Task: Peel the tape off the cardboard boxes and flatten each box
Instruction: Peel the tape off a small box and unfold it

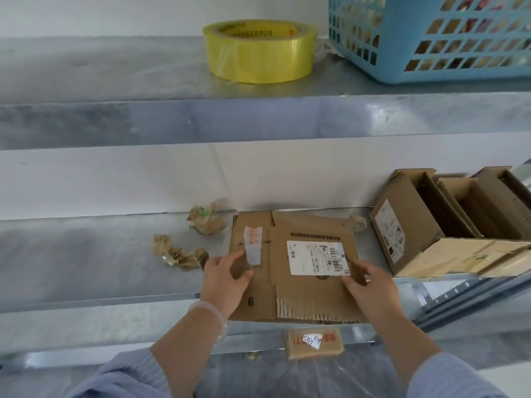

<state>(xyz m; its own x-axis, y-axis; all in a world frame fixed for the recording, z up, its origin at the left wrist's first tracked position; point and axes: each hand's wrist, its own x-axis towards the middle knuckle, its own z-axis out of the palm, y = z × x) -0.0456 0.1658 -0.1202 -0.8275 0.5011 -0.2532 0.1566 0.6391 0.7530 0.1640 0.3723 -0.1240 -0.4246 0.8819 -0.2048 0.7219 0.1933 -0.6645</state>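
Yellow tape roll (260,51), blue latticed basket (448,38), brown cardboard (310,291).

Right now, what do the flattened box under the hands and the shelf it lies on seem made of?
Flattened box: brown corrugated cardboard, matte; fluting shows along its torn near edge. Shelf: probably galvanized sheet metal, judging by the dull grey sheen with mottled patches.

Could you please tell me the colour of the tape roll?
The tape roll is yellow; head view.

One flattened box (310,294), three open boxes (402,225) as far as their overlap shows, three crumpled tape wads (205,222), one roll of yellow tape (258,53), one blue basket (398,53).
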